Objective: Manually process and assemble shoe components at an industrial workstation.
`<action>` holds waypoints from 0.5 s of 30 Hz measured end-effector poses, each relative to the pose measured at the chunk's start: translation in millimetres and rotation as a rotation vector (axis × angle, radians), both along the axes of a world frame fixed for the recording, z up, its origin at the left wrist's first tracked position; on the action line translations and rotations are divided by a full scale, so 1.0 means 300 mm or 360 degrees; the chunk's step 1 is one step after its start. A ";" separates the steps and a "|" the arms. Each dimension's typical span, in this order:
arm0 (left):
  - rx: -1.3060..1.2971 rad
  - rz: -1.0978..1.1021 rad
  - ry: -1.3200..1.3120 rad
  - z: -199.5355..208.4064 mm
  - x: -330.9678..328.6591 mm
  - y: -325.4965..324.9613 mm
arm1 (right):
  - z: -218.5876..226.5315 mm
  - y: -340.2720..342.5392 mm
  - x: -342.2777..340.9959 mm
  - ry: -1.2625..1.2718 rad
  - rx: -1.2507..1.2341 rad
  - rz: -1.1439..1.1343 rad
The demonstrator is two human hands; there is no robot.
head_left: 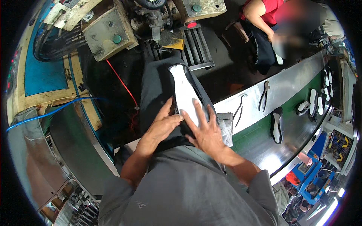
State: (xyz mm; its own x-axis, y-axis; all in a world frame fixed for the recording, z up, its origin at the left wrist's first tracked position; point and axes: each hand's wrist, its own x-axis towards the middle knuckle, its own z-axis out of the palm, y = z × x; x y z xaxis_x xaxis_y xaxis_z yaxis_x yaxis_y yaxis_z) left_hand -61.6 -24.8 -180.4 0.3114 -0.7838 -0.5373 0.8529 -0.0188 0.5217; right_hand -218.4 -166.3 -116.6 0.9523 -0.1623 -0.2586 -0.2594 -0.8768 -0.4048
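A dark shoe upper with a long white insole (184,88) facing up lies across my lap, its narrow black rim showing along the sides. My left hand (160,128) is closed about the shoe's left edge near its lower end, with the index finger along the side and the thumb pointing across toward the insole. The fingers of my right hand (206,132) are spread, resting on the white insole and over its right edge. The shoe's lower end is partly hidden under my hands.
Pincers (264,96) and a curved metal tool (240,109) lie on the bench's metal ledge. On the green belt (250,141) rests another shoe (277,126), with several farther along. A machine with green-buttoned boxes (109,34) stands ahead. A co-worker's arm (260,19) shows far right.
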 end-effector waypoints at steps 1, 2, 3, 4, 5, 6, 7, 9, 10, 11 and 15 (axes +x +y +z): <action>0.0051 0.0020 0.0033 0.016 -0.002 -0.013 | -0.017 -0.016 0.019 -0.0040 -0.0007 -0.0049; 0.0007 0.0057 0.0106 0.011 0.002 -0.025 | -0.012 -0.038 0.033 -0.0017 -0.0019 -0.0006; -0.0041 0.0090 0.0176 0.009 0.008 -0.035 | -0.010 -0.051 0.042 -0.0050 -0.0045 0.0007; -0.0059 0.0117 0.0223 0.016 0.008 -0.041 | -0.011 -0.054 0.042 -0.0010 -0.0025 0.0026; -0.0079 0.0138 0.0265 0.025 0.008 -0.053 | -0.016 -0.061 0.042 0.0025 -0.0006 0.0039; -0.0055 0.0187 0.0334 0.033 0.008 -0.056 | -0.012 -0.059 0.044 -0.0001 -0.0054 0.0075; -0.0121 0.0193 0.0265 -0.033 -0.001 -0.042 | -0.004 -0.063 0.056 0.0037 -0.0035 0.0091; -0.0100 0.0177 0.0257 -0.008 0.013 -0.055 | 0.006 -0.067 0.066 0.0026 -0.0010 0.0078; -0.0118 0.0178 0.0238 0.001 0.027 -0.062 | 0.016 -0.077 0.071 0.0061 0.0052 0.0048; -0.0157 0.0104 0.0260 0.017 0.045 -0.066 | 0.018 -0.085 0.073 0.0045 0.0038 0.0046; 0.0094 -0.0299 0.0031 0.098 0.294 -0.095 | 0.015 -0.163 0.067 -0.0367 0.0532 -0.0444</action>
